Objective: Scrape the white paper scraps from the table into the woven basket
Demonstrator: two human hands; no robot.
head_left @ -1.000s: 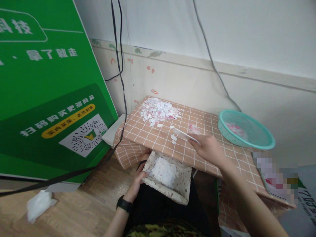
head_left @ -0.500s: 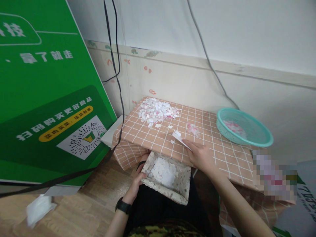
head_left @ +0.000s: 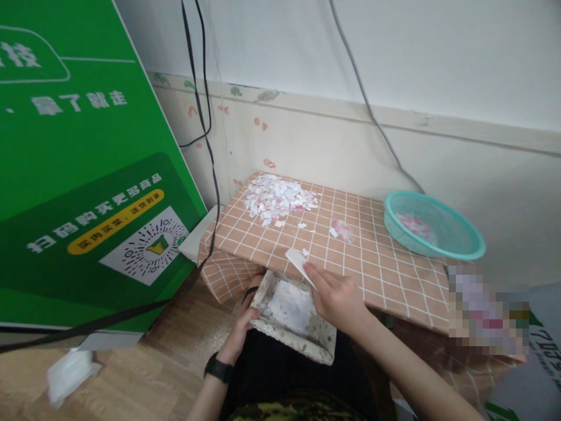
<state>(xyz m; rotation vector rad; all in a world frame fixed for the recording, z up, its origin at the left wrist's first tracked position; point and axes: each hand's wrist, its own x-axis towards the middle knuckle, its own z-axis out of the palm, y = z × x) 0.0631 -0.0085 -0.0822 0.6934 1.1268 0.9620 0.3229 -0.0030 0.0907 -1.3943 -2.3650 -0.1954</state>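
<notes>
My left hand [head_left: 246,320] grips the left side of a shallow speckled box [head_left: 302,345], held over my lap under the table's front edge. Small white paper scraps [head_left: 287,304] lie inside it. My right hand [head_left: 335,292] is closed around a flat white card [head_left: 298,260], whose far end rests at the table edge just above the box. A small scrap sits beside the card's tip. Farther back on the checked tablecloth [head_left: 263,251] is a heap of white and pinkish paper scraps [head_left: 280,199]. A small reddish-pink patch of bits [head_left: 342,229] lies right of the heap.
A turquoise mesh basket [head_left: 433,225] with pink and white bits stands at the table's right. On the left rises a green printed panel [head_left: 87,175], with a black cable [head_left: 213,175] hanging before it. A white plastic bag [head_left: 72,374] lies on the floor.
My right hand has drawn the card left and toward me, to the table edge over the box. A white scrap now lies by the pink patch. My left hand stays on the box.
</notes>
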